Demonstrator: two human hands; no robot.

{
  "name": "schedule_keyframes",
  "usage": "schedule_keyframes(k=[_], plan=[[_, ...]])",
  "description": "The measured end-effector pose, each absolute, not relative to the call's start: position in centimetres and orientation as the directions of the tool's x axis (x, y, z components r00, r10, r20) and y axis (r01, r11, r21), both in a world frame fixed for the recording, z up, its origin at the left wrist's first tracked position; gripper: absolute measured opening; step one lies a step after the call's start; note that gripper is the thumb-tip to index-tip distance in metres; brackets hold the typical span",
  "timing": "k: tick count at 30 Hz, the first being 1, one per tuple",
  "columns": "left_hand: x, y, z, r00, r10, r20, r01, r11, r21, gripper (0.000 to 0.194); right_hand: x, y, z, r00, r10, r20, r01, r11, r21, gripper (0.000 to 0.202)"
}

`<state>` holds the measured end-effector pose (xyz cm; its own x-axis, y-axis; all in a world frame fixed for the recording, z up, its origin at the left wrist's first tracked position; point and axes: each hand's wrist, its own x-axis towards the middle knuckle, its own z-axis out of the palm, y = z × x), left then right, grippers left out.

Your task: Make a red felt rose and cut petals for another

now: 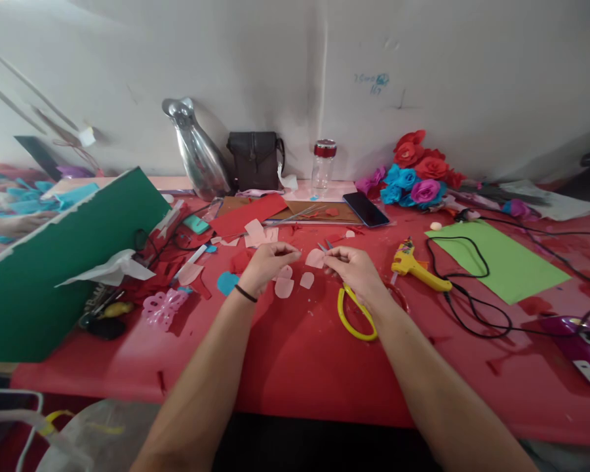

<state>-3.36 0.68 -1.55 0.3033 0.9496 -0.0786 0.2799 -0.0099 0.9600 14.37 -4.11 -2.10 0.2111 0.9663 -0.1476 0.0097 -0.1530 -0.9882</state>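
My right hand (pixel 353 267) pinches the edge of a pale pink paper petal (pixel 314 258) between thumb and fingertips. Just left of it, my left hand (pixel 271 262) has its thumb and fingers pressed together; whatever sits between them is too small to make out. Under my right hand lies a pair of scissors with yellow handles (pixel 345 321), its blade tips showing beyond the fingers. Loose pink paper petals (pixel 284 287) are spread on the red table between my wrists, and a blue paper piece (pixel 227 283) rests beside my left wrist.
A yellow glue gun (pixel 419 270) with a black cord lies right, near a green sheet (pixel 501 259). Behind are a phone (pixel 366 209), glass jar (pixel 323 167), black bag (pixel 254 160), metal jug (pixel 199 154) and paper flowers (pixel 423 167). A green board (pixel 73 269) stands left.
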Motion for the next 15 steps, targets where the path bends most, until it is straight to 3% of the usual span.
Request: schedule_keyframes(k=[4,9,15], plan=[[-5.1,1.8,-2.1,0.193,0.98,-0.041,0.458,-0.053,0.887,0.012,14.2,-4.2,-2.1,0.185,0.956,-0.226,0.017,-0.233,-0.972,0.002],[-6.1,2.5,-2.4,0.211,0.977,-0.004,0.749,-0.159,0.643,0.009,13.1,-4.5,-2.6,0.031,0.96,-0.278,0.099,-0.279,-0.955,0.012],[-5.9,2.3,-2.0,0.331,0.942,-0.048,0.73,-0.223,0.646,0.013,12.4,-4.7,-4.1,-0.068,0.956,-0.284,0.292,-0.253,-0.922,0.013]])
